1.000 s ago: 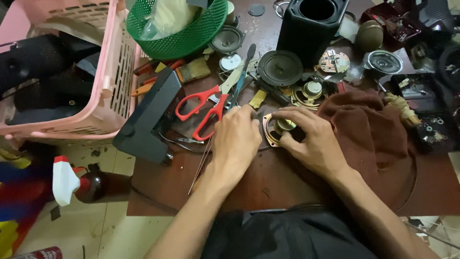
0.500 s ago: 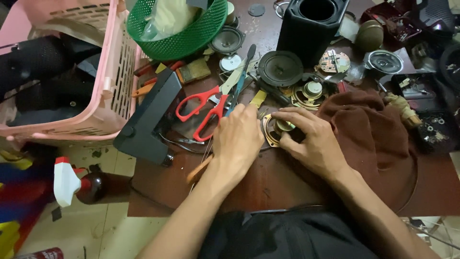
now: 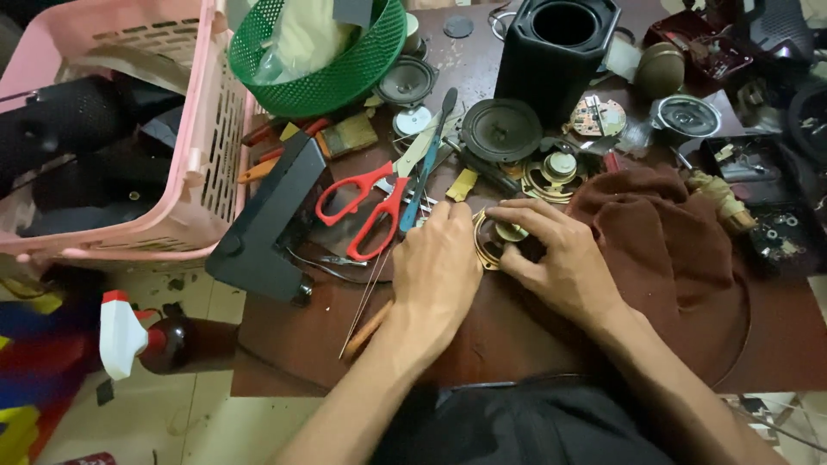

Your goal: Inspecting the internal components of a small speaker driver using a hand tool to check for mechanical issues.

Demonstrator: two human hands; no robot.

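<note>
Left hand (image 3: 439,267): centre of frame, back up, fingers curled downward, tips meeting the right hand's. Bare forearm runs to lower left of the frame.
Right hand (image 3: 560,258): just right of centre, fingers bent in a closed grip, thumb tucked under. Bare forearm runs to lower right.

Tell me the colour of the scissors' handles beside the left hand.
Red, on the metal-bladed scissors; seen in the head view.
</note>
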